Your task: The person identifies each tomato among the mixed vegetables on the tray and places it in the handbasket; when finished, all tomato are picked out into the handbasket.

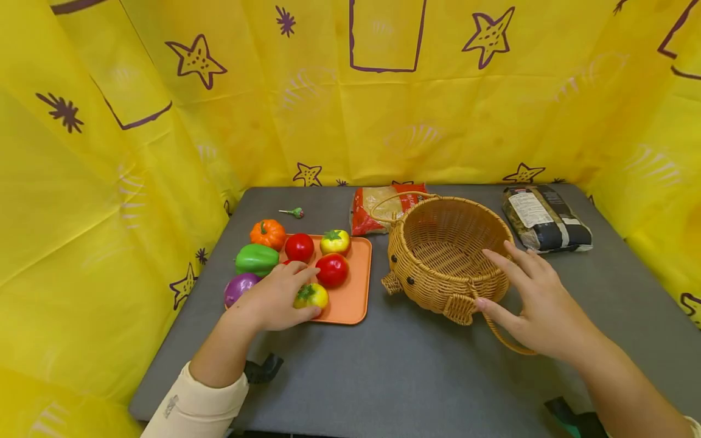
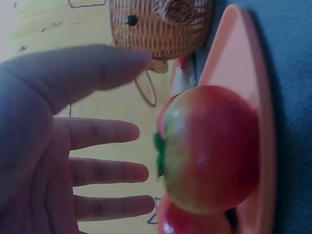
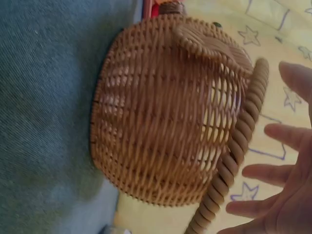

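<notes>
My left hand is over the left part of an orange tray, its fingers spread. Just by its thumb and fingers is a yellow-and-red tomato with a green leafy top; in the left wrist view this tomato stands apart from the fingertips. Red tomatoes and another yellow one share the tray. My right hand, fingers extended, hovers at the right side of a wicker basket with an animal face. The right wrist view shows the basket's twisted handle close before the fingertips.
Along the tray's left side are an orange pumpkin, a green bell pepper and a purple vegetable. Behind lie a small green-stemmed item, a red bag and a dark package. Yellow cloth surrounds the grey table.
</notes>
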`<state>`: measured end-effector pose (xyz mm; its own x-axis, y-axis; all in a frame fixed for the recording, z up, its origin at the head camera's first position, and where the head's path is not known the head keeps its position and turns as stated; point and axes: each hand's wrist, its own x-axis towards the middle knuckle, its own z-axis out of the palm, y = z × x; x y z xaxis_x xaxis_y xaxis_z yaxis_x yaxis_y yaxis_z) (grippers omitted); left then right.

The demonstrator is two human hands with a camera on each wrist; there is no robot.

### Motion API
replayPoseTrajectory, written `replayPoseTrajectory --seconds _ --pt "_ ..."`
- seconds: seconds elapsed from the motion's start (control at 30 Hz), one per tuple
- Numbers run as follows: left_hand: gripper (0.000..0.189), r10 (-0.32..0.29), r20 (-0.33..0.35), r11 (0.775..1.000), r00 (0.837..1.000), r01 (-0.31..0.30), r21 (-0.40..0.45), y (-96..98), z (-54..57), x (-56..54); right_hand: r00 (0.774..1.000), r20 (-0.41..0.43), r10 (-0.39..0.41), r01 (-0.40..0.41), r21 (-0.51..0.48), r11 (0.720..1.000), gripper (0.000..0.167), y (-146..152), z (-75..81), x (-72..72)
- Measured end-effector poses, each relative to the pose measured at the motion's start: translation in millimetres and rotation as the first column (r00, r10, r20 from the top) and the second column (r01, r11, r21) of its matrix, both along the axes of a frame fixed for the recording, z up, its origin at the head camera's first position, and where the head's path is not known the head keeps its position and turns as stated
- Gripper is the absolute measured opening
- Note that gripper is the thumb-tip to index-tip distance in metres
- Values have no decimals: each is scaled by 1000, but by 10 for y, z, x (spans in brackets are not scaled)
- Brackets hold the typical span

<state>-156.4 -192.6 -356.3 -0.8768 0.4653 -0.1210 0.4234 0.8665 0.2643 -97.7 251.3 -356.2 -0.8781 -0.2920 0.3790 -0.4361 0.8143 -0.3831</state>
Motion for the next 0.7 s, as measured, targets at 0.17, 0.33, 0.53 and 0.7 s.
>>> replayPoseTrajectory --seconds 0.17,0.33,0.53,0.7 --pt "63 -12 42 998 999 15 -55 45 -64 -7 1000 -9 -24 24 16 1000 74 -43 -44 15" --pt "58 -34 51 996 998 38 -75 59 -101 -18 998 -61 -30 32 30 999 61 -64 -81 5" --pt "56 -45 45 998 998 47 -49 33 -119 -21 986 -167 -27 27 -5 1000 53 -80 -126 -31" --pt "52 -64 8 998 998 64 -5 -18 -78 -44 980 -190 -53 50 -19 999 51 -96 -140 -29"
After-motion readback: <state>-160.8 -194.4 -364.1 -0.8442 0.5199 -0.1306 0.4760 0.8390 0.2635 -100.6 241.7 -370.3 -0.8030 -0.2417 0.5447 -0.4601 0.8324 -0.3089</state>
